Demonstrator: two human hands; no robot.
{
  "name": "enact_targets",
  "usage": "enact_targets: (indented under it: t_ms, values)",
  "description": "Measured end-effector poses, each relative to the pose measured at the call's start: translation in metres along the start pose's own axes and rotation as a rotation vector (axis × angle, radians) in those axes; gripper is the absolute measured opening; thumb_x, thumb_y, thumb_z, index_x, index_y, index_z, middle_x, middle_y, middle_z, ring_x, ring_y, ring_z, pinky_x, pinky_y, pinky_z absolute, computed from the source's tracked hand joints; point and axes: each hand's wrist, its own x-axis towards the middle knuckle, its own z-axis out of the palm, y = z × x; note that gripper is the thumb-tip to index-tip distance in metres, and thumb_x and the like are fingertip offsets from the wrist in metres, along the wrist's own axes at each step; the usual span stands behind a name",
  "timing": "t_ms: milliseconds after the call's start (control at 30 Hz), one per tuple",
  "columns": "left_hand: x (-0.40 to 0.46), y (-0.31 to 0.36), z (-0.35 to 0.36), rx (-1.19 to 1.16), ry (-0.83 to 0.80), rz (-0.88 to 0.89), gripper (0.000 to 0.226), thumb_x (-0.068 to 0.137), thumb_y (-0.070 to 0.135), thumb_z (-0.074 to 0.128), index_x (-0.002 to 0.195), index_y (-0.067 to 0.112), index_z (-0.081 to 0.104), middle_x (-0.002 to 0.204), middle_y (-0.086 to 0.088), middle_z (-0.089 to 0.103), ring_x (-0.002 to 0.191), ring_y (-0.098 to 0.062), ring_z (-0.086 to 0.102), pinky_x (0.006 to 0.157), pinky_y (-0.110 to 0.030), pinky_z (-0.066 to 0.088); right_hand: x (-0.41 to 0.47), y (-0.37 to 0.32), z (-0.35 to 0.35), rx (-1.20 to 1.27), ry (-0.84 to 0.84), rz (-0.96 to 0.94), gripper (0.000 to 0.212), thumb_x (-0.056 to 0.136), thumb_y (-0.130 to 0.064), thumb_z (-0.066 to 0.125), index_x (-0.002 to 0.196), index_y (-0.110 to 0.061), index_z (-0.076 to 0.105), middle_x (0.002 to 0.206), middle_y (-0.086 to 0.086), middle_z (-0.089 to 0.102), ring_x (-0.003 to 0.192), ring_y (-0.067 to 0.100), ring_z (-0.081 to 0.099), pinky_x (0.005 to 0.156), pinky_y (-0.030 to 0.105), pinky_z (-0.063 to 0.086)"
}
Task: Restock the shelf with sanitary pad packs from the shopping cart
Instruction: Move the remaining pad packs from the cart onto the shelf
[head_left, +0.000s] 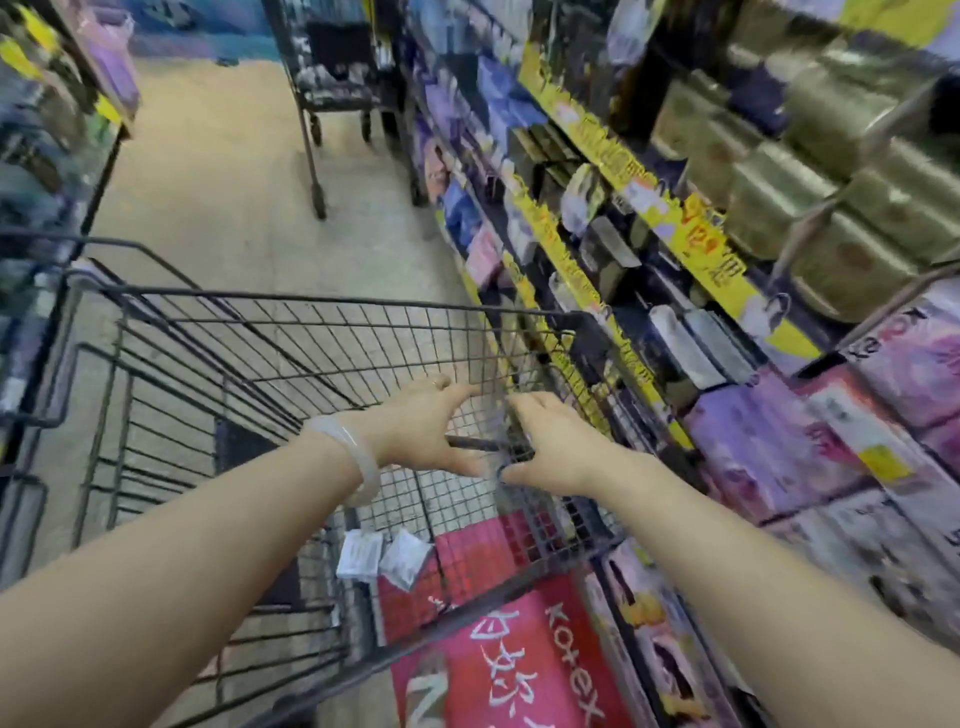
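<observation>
Black wire cart (291, 358) stands beside the shelf (649, 218). Our left hand (426, 421) and right hand (558, 441) reach in, fingers relaxed, grasping nothing. Pink pad packs (852, 415) fill the shelf.

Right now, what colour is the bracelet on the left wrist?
Pale, milky white, slightly translucent: the bracelet sits just behind the left hand, clearest in the head view.

Motion blur smears the shelf (649, 208) packs, so their labels cannot be read. The cart (311, 332) mesh hides part of the red pack (519, 649), and the bottom edge cuts it off. Both forearms leave the picture below.
</observation>
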Motion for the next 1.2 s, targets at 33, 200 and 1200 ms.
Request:
enact_targets:
  t_ms: [33, 200, 1200]
  values:
    - [0.007, -0.016, 0.007, -0.013, -0.019, -0.043, 0.097, 0.078, 0.053, 0.069, 0.152, 0.019, 0.016, 0.157, -0.012, 0.018, 0.143, -0.029, 0.020, 0.115, -0.037, 0.023, 0.017, -0.005, 0.007, 0.002, -0.026, -0.011, 0.079, 0.082, -0.036, 0.068, 0.144, -0.016, 0.023, 0.150, 0.009, 0.022, 0.138, 0.030, 0.024, 0.110, 0.045, 0.031]
    - [0.034, -0.079, 0.054, -0.136, -0.124, -0.216, 0.097, 0.077, 0.051, 0.071, 0.151, 0.016, 0.019, 0.153, -0.012, 0.025, 0.140, -0.029, 0.024, 0.114, -0.038, 0.025, 0.094, -0.019, 0.051, -0.016, -0.168, -0.087, 0.079, 0.081, -0.031, 0.068, 0.143, -0.010, 0.024, 0.146, 0.012, 0.027, 0.135, 0.032, 0.029, 0.110, 0.042, 0.030]
    - [0.147, -0.209, 0.322, -0.732, 0.351, -0.783, 0.089, 0.066, 0.033, 0.084, 0.134, 0.016, 0.029, 0.122, -0.006, 0.052, 0.107, -0.025, 0.056, 0.083, -0.037, 0.050, 0.284, 0.083, 0.293, -0.025, -0.184, -0.289, 0.065, 0.068, -0.007, 0.073, 0.125, -0.002, 0.043, 0.124, 0.015, 0.044, 0.115, 0.032, 0.045, 0.093, 0.034, 0.036]
